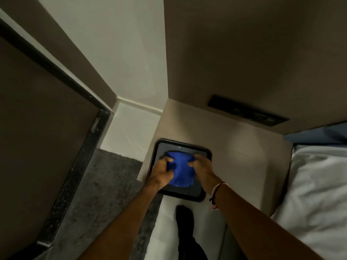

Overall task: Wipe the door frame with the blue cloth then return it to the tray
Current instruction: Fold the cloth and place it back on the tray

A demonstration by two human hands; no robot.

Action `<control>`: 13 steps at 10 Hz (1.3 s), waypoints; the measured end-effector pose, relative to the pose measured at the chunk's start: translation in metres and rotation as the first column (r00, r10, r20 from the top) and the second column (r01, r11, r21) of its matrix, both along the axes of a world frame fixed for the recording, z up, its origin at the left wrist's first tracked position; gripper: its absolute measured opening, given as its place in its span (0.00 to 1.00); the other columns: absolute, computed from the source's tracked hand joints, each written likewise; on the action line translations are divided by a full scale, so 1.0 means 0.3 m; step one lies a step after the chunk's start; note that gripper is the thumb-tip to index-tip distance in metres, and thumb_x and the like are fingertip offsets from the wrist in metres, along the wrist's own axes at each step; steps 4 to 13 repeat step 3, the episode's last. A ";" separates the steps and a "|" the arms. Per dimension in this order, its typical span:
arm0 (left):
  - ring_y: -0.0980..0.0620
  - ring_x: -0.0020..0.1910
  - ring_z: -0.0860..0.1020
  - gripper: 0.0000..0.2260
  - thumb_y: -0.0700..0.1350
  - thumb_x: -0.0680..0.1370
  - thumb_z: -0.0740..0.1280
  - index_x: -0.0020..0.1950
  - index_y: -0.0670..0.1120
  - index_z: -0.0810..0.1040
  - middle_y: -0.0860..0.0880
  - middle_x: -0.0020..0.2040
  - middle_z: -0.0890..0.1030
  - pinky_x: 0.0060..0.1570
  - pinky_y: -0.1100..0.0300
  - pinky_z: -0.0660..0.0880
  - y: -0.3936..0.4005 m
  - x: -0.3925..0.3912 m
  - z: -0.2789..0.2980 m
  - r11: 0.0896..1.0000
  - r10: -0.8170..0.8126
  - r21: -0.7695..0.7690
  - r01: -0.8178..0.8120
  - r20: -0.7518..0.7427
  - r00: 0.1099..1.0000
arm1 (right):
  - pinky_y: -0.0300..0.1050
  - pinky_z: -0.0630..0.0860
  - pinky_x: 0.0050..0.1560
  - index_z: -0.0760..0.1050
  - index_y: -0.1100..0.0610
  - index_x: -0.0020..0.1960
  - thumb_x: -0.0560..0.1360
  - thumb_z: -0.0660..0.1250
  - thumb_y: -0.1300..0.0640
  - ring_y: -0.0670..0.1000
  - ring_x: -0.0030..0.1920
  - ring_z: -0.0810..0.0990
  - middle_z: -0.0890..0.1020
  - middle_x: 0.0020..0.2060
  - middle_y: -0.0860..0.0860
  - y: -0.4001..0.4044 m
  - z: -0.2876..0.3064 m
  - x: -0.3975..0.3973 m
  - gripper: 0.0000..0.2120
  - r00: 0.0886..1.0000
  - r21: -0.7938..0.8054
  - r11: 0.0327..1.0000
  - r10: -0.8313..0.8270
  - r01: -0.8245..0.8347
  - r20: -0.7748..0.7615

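Both hands, left (161,170) and right (201,168), clutch the rumpled blue cloth (180,171) inside the dark tray (203,151), which overhangs the nightstand's (244,156) front edge.

dim, murky indoor light | soft overall blur | wide-angle bending at edges | small glint on tray (179,147)

Your blue cloth (180,168) is bright blue, soft and all bunched up. It sits in the middle of the tray (203,150), and it hides most of the tray's floor. You can see folds and bumps in it. Your tray is dark, square, with round corners and a raised edge. It lies flat on the pale desk (240,147), near the front left corner. The door frame (75,145) is a dark strip far off to the left.
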State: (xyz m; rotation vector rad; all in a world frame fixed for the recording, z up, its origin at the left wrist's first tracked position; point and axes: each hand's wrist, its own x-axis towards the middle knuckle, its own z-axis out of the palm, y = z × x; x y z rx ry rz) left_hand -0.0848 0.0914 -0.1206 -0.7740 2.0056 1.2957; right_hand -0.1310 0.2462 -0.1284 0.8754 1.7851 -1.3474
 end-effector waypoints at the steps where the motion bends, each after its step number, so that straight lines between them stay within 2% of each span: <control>1: 0.39 0.70 0.75 0.22 0.29 0.78 0.64 0.72 0.40 0.73 0.37 0.71 0.75 0.70 0.48 0.74 -0.003 0.043 -0.034 0.999 -0.020 0.041 0.017 0.058 0.998 | 0.54 0.78 0.58 0.78 0.61 0.54 0.75 0.64 0.74 0.65 0.61 0.80 0.82 0.53 0.61 -0.015 -0.008 0.020 0.12 0.997 -0.015 0.998 0.068 -0.068 0.028; 2: 0.41 0.75 0.72 0.26 0.32 0.80 0.64 0.79 0.44 0.67 0.40 0.77 0.71 0.75 0.49 0.70 -0.034 0.052 0.001 0.996 -0.075 0.058 0.072 0.053 0.996 | 0.50 0.78 0.56 0.74 0.64 0.65 0.77 0.65 0.72 0.63 0.61 0.80 0.79 0.64 0.64 -0.038 0.027 0.015 0.18 0.978 -0.001 0.979 0.205 -0.205 0.038; 3: 0.43 0.76 0.70 0.28 0.37 0.81 0.64 0.81 0.48 0.64 0.43 0.79 0.69 0.76 0.55 0.67 -0.059 0.041 0.064 0.996 -0.082 -0.022 0.082 -0.016 0.996 | 0.54 0.78 0.63 0.67 0.63 0.75 0.78 0.66 0.68 0.62 0.64 0.78 0.76 0.70 0.63 -0.044 0.061 0.027 0.25 0.957 0.024 0.957 0.289 -0.288 -0.009; 13: 0.43 0.76 0.70 0.28 0.37 0.81 0.64 0.81 0.48 0.64 0.43 0.79 0.69 0.76 0.55 0.67 -0.059 0.041 0.064 0.996 -0.082 -0.022 0.082 -0.016 0.996 | 0.54 0.78 0.63 0.67 0.63 0.75 0.78 0.66 0.68 0.62 0.64 0.78 0.76 0.70 0.63 -0.044 0.061 0.027 0.25 0.957 0.024 0.957 0.289 -0.288 -0.009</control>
